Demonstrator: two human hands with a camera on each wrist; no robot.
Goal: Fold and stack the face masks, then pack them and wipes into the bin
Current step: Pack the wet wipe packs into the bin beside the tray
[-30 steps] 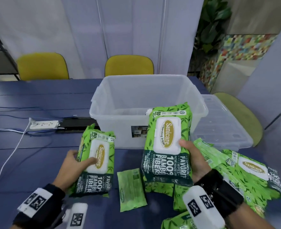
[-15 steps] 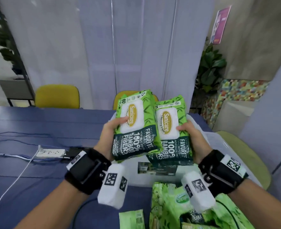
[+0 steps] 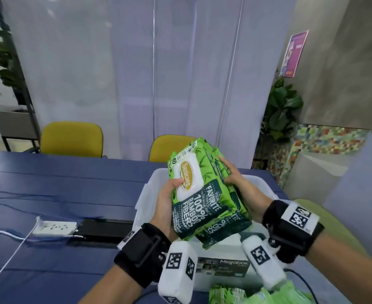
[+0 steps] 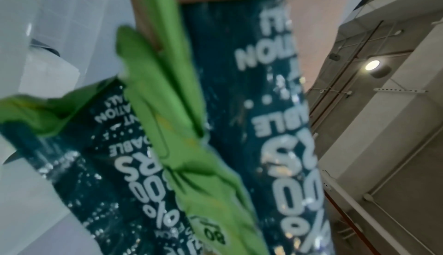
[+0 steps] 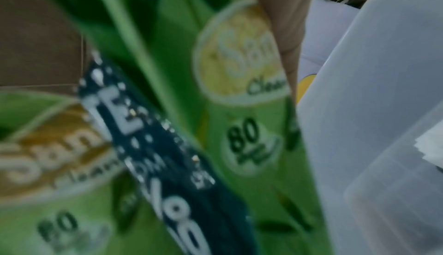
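Left hand: the left hand (image 3: 166,210) grips the front green plastic pack of Sanicare wipes (image 3: 193,194) from its left edge, thumb laid across the white flip lid, fingers wrapped behind and out of sight.
Right hand: the right hand (image 3: 238,186) holds the rear green wipes pack (image 3: 235,207) against the back of the front one, its fingers (image 3: 226,166) spread over the right side of the two.
Wipes packs: pressed together face to back, tilted with tops leaning away from the person, held in the air above the bin; the left wrist view shows both dark-green bottom bands (image 4: 271,107) side by side, blurred.
Bin: the clear plastic storage bin (image 3: 146,194) stands on the blue bench (image 3: 60,183) directly under the packs, open, with a "Megabox" label on its near wall; the right wrist view shows its translucent wall (image 5: 374,107) just beside the packs.
Other wipes: more green packs (image 3: 242,295) lie on the bench at the bottom edge, near the bin's front.
Bench, left side: a white power strip (image 3: 54,228) with a white cable, and a flat black box (image 3: 106,230) touching the bin's left wall.
Behind: two yellow chairs (image 3: 71,138) at the far side of the bench.
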